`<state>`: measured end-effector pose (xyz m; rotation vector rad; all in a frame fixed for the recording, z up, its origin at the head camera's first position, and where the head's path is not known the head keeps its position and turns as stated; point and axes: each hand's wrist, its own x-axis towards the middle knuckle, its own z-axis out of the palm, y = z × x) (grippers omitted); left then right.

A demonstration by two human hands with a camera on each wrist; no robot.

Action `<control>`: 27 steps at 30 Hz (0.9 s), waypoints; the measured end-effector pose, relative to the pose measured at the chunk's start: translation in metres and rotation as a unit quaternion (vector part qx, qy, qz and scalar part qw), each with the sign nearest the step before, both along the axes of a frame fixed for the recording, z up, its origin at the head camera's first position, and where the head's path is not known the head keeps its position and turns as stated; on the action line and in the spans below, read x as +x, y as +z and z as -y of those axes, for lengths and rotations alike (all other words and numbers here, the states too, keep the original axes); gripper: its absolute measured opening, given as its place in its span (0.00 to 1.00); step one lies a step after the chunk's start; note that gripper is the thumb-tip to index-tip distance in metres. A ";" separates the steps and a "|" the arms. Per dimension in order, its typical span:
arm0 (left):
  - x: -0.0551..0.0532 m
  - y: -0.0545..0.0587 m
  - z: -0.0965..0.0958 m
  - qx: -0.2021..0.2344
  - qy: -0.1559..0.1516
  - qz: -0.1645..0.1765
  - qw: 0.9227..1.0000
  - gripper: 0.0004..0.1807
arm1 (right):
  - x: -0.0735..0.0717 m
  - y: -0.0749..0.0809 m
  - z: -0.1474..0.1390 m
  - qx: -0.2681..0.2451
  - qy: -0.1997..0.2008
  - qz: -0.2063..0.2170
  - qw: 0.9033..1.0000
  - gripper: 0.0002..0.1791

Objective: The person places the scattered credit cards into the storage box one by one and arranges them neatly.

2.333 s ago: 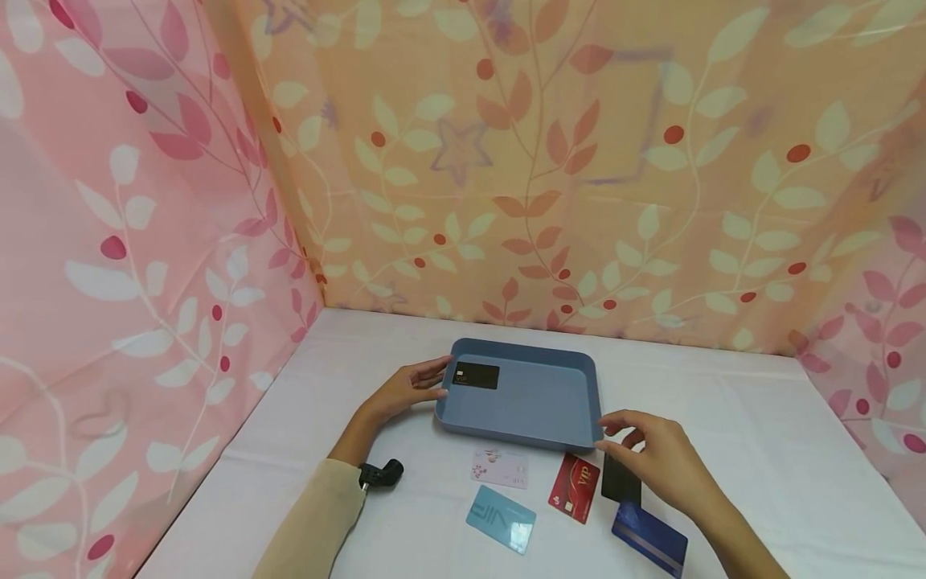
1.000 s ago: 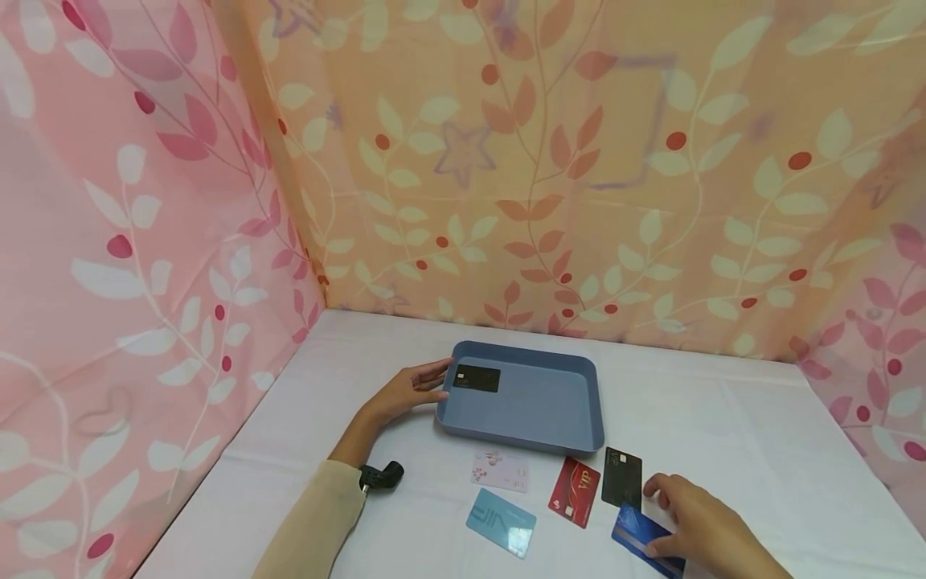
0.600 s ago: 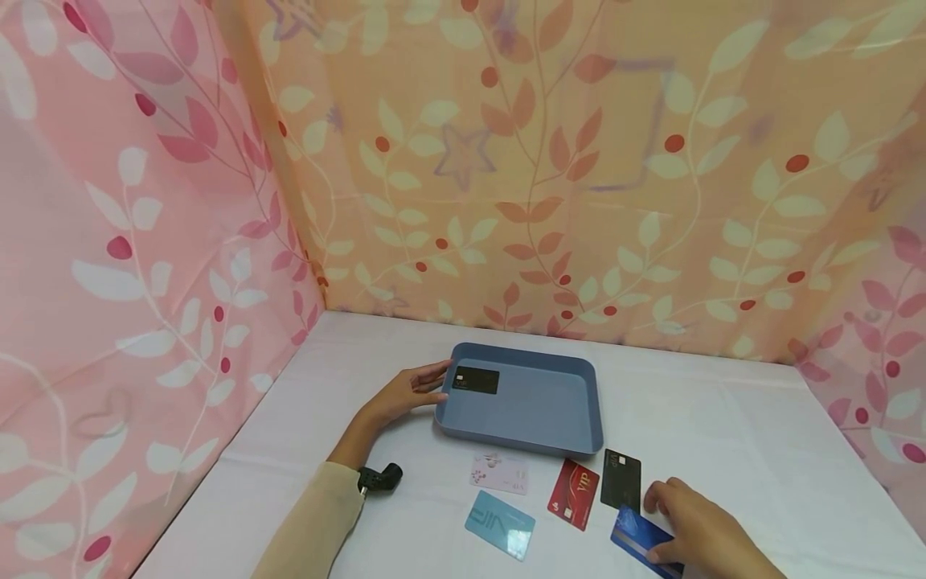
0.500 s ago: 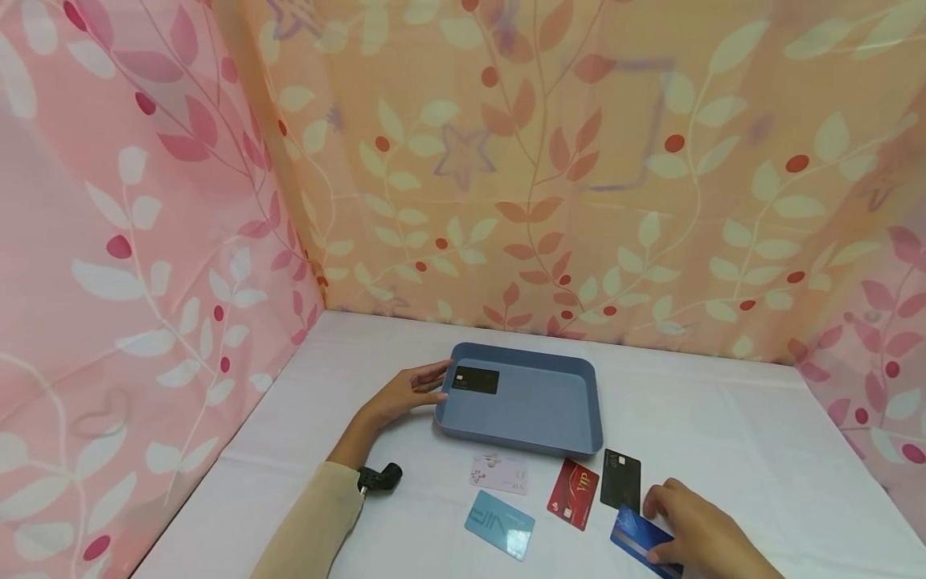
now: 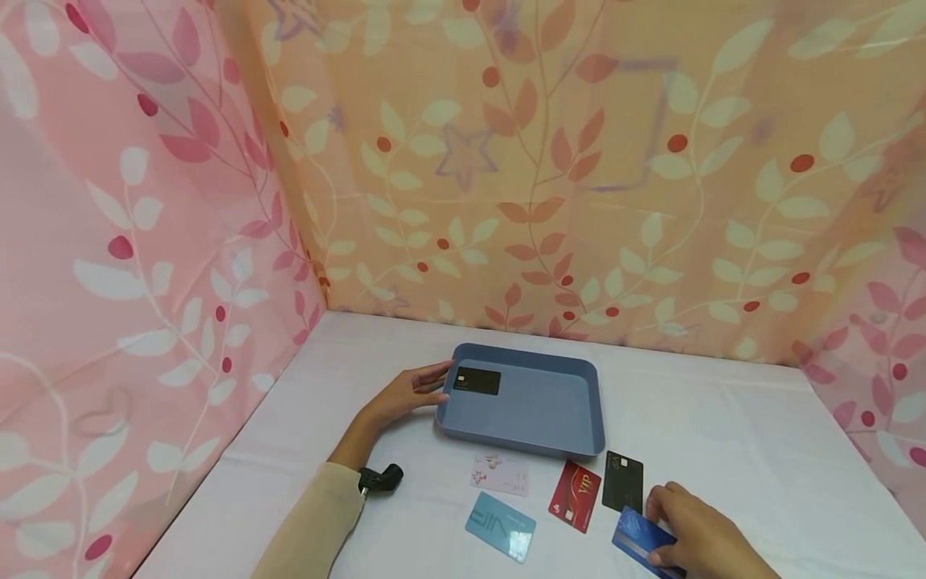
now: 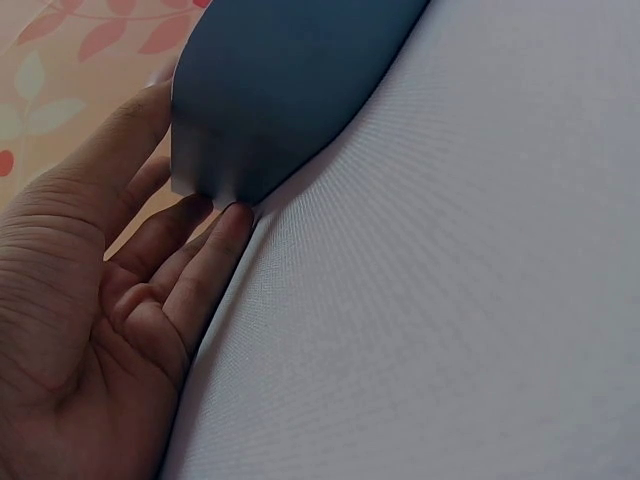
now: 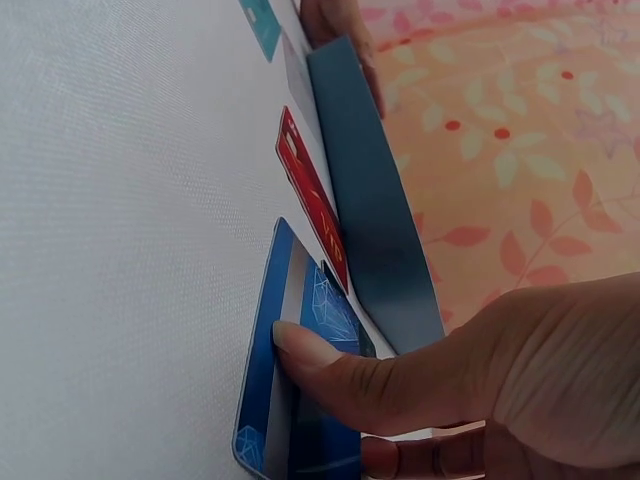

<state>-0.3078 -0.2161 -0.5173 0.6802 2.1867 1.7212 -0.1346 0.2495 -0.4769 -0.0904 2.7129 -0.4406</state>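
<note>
My right hand (image 5: 702,532) pinches a blue card (image 5: 637,535) with a grey stripe, at the lower right of the head view. In the right wrist view the thumb lies on the face of the blue card (image 7: 262,390) and a finger sits at its far edge. My left hand (image 5: 398,398) touches the left end of a blue-grey tray (image 5: 535,414), its fingers loosely extended. The left wrist view has the fingertips against the wall of the tray (image 6: 270,90). Inside the tray, at the upper left, lies a black VIP card (image 5: 477,381).
Between tray and front edge lie a pale pink card (image 5: 499,474), a light blue card (image 5: 501,527) and a red VIP card (image 5: 575,496). Another black card (image 5: 623,482) lies just beyond the blue one. Patterned curtains (image 5: 542,177) enclose the white table (image 5: 325,362).
My right hand has left the tray's near right corner, moved down and right to the blue card, and taken hold of it. My left hand stays at the tray.
</note>
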 end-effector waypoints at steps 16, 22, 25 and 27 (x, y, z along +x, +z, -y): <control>-0.001 -0.001 0.002 0.003 -0.003 0.000 1.000 0.40 | 0.003 0.001 0.002 -0.055 -0.028 -0.003 0.998 0.30; -0.001 -0.002 0.003 0.010 -0.001 0.006 1.000 0.41 | 0.002 0.003 0.003 -0.064 -0.027 -0.006 0.998 0.29; -0.002 -0.002 0.003 0.013 -0.003 0.005 1.000 0.41 | 0.002 0.003 0.001 -0.074 -0.027 -0.009 0.997 0.29; -0.002 -0.003 0.002 0.014 -0.004 0.004 1.000 0.41 | 0.001 0.002 0.001 -0.082 -0.028 -0.009 0.996 0.28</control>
